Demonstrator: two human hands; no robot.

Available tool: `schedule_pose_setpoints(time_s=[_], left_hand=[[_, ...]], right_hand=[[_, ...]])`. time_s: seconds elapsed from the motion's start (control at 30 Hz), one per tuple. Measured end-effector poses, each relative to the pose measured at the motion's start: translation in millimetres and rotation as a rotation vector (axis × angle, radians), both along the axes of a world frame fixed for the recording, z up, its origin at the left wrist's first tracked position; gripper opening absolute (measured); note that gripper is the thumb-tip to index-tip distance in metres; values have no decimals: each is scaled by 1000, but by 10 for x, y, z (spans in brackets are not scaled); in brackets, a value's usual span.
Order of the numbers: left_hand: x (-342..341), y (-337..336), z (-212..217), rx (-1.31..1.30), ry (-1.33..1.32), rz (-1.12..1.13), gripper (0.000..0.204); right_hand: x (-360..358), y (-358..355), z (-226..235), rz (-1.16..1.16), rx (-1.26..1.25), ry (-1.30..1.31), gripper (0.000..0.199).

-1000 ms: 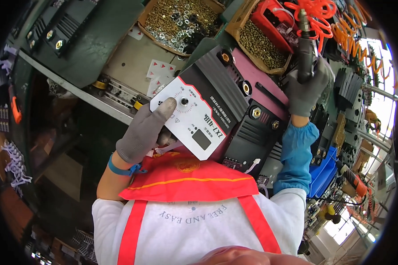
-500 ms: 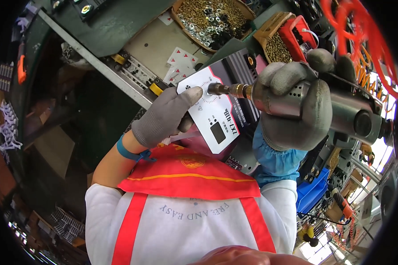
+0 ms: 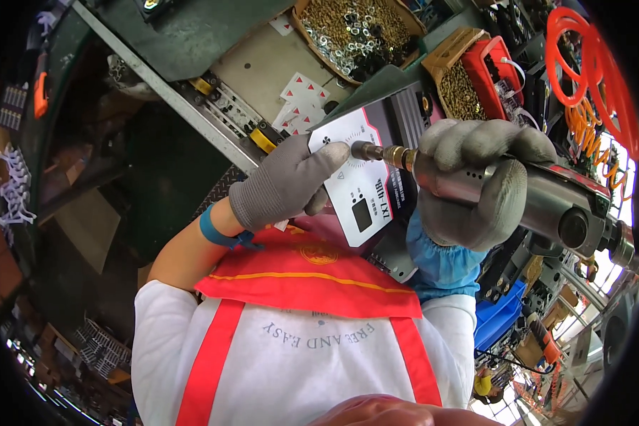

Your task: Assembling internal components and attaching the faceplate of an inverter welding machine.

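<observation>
My left hand point(image 3: 284, 177), in a grey glove, is closed on the edge of a dark housing with a white printed front panel point(image 3: 339, 183). Its thumb lies on the panel beside a round dial scale. In my right hand point(image 3: 476, 181), also gloved, is a grey power screwdriver point(image 3: 539, 202), held nearly level with fingers wrapped round its body. The socket tip point(image 3: 362, 150) meets the panel at the dial, close to my left thumb. Whatever is under the socket is hidden. Dark ribbed sides of the housing show behind the panel.
Beyond the housing sits a round tray point(image 3: 309, 32) of brass fittings and metal nuts. To its right are a carton of brass parts point(image 3: 461, 92) and a red bin point(image 3: 486, 78). White label sheets point(image 3: 302, 99) lie on the bench. Red coiled hoses point(image 3: 582, 64) hang at right.
The view has shifted slightly, so bench things appear farther right. The fingers of my right hand have changed position on the screwdriver. Its tip remains at the dial.
</observation>
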State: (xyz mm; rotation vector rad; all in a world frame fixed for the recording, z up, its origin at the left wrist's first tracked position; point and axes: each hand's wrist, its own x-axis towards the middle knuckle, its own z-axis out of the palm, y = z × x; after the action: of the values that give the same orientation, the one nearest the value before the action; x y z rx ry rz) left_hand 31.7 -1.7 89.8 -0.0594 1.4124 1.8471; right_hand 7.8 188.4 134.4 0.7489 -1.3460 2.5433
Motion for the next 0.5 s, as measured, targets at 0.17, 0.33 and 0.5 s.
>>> schedule_pose_setpoints(time_s=[0.17, 0.33, 0.5], left_hand=[[-191, -23, 219, 1, 7, -84, 46], [-606, -357, 375, -28, 149, 251, 42], [-1714, -122, 66, -711, 1222, 480, 36]], right_hand=[[-73, 251, 437, -64, 40, 114, 44], [121, 1223, 741, -605, 409, -250, 44], [316, 1989, 167, -1198, 1254, -333, 35]])
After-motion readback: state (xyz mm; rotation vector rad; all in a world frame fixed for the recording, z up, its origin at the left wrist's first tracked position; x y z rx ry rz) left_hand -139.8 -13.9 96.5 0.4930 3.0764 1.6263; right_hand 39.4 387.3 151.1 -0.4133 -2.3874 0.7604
